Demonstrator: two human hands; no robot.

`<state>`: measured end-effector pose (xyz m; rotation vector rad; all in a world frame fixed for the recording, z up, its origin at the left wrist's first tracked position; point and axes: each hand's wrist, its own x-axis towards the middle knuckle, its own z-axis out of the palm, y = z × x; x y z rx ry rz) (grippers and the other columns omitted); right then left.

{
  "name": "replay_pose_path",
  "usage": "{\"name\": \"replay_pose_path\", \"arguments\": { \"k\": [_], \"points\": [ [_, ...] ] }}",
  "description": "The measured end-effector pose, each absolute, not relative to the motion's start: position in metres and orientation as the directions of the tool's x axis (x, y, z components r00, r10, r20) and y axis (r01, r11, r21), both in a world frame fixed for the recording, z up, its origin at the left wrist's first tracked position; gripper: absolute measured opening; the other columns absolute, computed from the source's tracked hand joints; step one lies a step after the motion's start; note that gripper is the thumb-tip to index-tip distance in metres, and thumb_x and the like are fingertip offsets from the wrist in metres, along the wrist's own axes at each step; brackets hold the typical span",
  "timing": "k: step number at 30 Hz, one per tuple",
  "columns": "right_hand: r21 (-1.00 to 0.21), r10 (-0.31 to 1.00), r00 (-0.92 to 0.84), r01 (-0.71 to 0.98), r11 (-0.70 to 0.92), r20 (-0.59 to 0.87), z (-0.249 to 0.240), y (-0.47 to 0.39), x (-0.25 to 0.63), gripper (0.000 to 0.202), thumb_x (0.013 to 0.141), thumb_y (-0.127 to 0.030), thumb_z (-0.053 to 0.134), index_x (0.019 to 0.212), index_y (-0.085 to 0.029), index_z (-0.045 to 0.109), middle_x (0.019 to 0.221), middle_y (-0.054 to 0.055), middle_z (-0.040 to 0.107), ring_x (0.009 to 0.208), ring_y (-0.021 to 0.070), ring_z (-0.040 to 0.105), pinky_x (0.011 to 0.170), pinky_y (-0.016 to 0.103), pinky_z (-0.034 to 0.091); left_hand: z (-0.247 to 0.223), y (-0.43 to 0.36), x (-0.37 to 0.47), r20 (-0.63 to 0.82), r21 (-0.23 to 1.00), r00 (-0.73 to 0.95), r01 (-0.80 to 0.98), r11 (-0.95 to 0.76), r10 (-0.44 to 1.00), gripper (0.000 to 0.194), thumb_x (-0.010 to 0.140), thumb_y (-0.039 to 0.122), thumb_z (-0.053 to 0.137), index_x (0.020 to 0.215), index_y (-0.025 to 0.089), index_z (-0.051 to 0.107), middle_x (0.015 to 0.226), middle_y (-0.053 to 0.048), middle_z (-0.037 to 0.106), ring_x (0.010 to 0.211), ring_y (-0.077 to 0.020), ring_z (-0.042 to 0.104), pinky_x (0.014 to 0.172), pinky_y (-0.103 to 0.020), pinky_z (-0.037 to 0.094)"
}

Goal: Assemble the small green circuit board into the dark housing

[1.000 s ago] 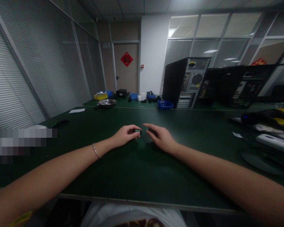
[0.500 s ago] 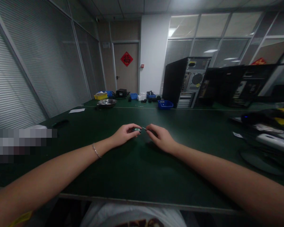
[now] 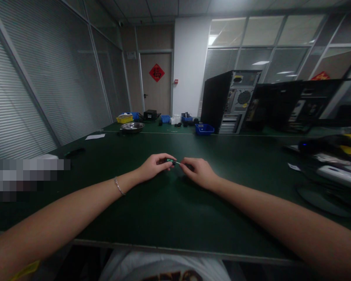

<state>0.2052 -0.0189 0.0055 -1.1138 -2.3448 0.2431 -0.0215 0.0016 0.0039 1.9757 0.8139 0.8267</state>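
Observation:
Near the middle of the green table [image 3: 163,218], my left hand [image 3: 155,167] pinches a small dark piece with a green part [image 3: 170,160] between thumb and fingers. Just to its right, my right hand [image 3: 199,171] is closed on a thin, light-coloured pin-like piece [image 3: 178,162]. This thin piece points left, its tip at the right end of the small green-and-dark piece; whether they touch I cannot tell. Both hands are low over the tabletop.
At the back stand a metal dish [image 3: 132,127], a yellow tray [image 3: 124,118], a blue bin [image 3: 204,129] and a black computer tower [image 3: 231,102]. A white paper [image 3: 95,136] lies back left. Cables and a white power strip [image 3: 341,176] are on the right.
The thin piece in my right hand has tilted and now lies slightly lower, nearer the small green-and-dark piece. My right fingertips have shifted a little left. My left hand has barely moved.

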Motion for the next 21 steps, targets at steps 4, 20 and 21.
{"name": "replay_pose_path", "arguments": {
  "k": [4,20,21],
  "points": [
    [-0.37,0.772,-0.515,0.681,0.632,0.372,0.0057,-0.0191,0.2052,0.022,0.092,-0.033,0.046,0.091,-0.021,0.065,0.073,0.001,0.062,0.063,0.0136,0.052,0.055,0.023,0.03,0.0042,0.0017,-0.0222,0.25,0.857,0.58,0.241,-0.456,0.775,0.03,0.087,0.028,0.056,0.114,0.016,0.061,0.1,-0.007,0.064,0.084,-0.0174,0.061,0.079,-0.033,0.049],
    [-0.356,0.758,-0.532,0.672,0.649,0.377,0.0018,-0.0159,0.2057,0.024,0.093,-0.036,0.046,0.09,-0.022,0.065,0.072,0.0,0.062,0.061,0.0129,0.052,0.055,0.023,0.031,0.0038,0.0013,-0.0241,0.23,0.846,0.611,0.26,-0.466,0.758,0.035,0.085,0.03,0.059,0.117,0.018,0.062,0.104,-0.007,0.065,0.086,-0.0183,0.062,0.078,-0.032,0.049],
    [-0.36,0.759,-0.531,0.672,0.648,0.376,0.0017,-0.0159,0.2059,0.025,0.093,-0.036,0.045,0.091,-0.022,0.065,0.072,0.0,0.063,0.061,0.0129,0.052,0.055,0.023,0.031,0.0039,0.0013,-0.0242,0.231,0.848,0.612,0.254,-0.465,0.756,0.035,0.085,0.03,0.059,0.118,0.018,0.062,0.104,-0.007,0.065,0.086,-0.0184,0.062,0.079,-0.032,0.049]
  ]
}}
